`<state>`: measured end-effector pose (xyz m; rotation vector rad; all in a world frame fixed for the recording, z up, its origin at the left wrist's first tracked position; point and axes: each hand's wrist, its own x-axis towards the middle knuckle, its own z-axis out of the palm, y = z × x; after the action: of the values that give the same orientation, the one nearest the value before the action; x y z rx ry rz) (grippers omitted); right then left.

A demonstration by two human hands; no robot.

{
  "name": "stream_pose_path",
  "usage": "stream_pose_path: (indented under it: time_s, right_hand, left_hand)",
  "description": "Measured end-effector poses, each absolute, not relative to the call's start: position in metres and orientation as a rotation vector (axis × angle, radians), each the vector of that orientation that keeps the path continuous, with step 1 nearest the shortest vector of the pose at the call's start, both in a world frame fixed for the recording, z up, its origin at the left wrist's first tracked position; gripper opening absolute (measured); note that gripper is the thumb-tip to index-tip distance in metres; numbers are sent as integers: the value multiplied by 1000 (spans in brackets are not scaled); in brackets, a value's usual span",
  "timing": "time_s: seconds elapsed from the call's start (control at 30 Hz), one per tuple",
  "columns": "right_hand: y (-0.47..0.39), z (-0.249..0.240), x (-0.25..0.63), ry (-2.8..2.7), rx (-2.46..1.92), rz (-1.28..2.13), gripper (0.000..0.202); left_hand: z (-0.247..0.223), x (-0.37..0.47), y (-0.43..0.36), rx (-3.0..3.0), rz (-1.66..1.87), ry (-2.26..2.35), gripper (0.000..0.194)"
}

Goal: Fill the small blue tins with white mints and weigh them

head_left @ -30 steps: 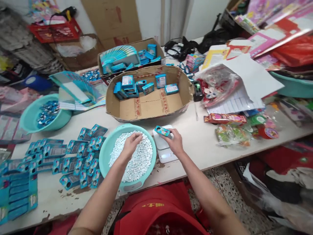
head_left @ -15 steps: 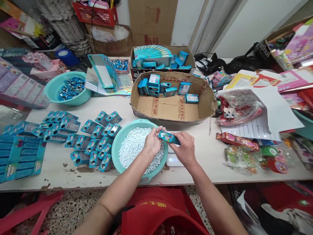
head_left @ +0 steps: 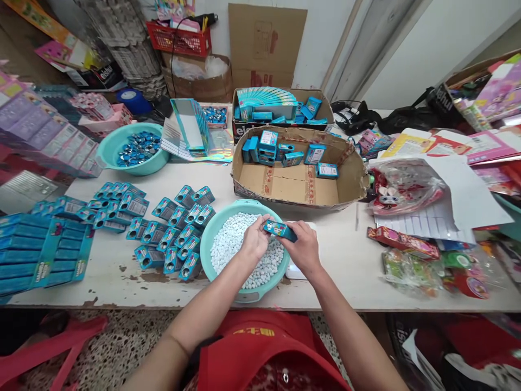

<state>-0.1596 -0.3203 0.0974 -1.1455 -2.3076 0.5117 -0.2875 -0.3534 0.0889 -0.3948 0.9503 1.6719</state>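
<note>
Over the teal basin (head_left: 207, 255) of small white pellets (head_left: 230, 239), both my hands meet at a small blue printed box (head_left: 280, 230). My right hand (head_left: 303, 247) grips its right end, with the thumb and fingers on its sides. Palm turned up, my left hand (head_left: 255, 239) has its fingers curled against the box's left end; whether pellets lie in that palm is hidden. Left of the basin stand several matching blue boxes (head_left: 166, 239) with round holes in their tops. A white device (head_left: 296, 271) lies partly under my right hand.
An open cardboard box (head_left: 285, 187) with several small blue boxes stands behind the basin, another carton (head_left: 280, 125) behind it. A second teal basin (head_left: 138, 165) holds shiny blue pieces. Stacked blue packs (head_left: 44, 255) sit left; bagged toys (head_left: 407, 271) lie right.
The view has shifted, so the whole table appears a little further right and lower. My left fingers have curled in closer around the end of the small box; my right hand keeps its grip.
</note>
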Motion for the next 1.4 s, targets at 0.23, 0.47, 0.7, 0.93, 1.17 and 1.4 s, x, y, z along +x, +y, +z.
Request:
stream_pose_path:
  time_s: [0.23,0.47,0.7,0.93,1.17,1.4]
  right_hand:
    - [-328,106,-168,-2290,-1111,555,22]
    - [-333,99,-173,-2257,-1136,631,22]
    - [-339,103,-174,-2130,-1169,804,26]
    - [-334,87,-156,-1678,-1237,1221,36]
    - [-320,88,-183,-1608,-968,1480,45]
    - [-173,91,-213,-1705,-1086,954,53]
  left_hand:
    - [92,-296,-367,-303,1718,928,22]
    - [79,-299,-377,-41,1717,1027,25]
    - [62,-304,-377,199,1717,1385,20]
    - [60,-345,-393,909,1239,1924,36]
    - [131,-360,-385,1740,794,1671,40]
    - [115,-439,-372,1120,692,2794,43]
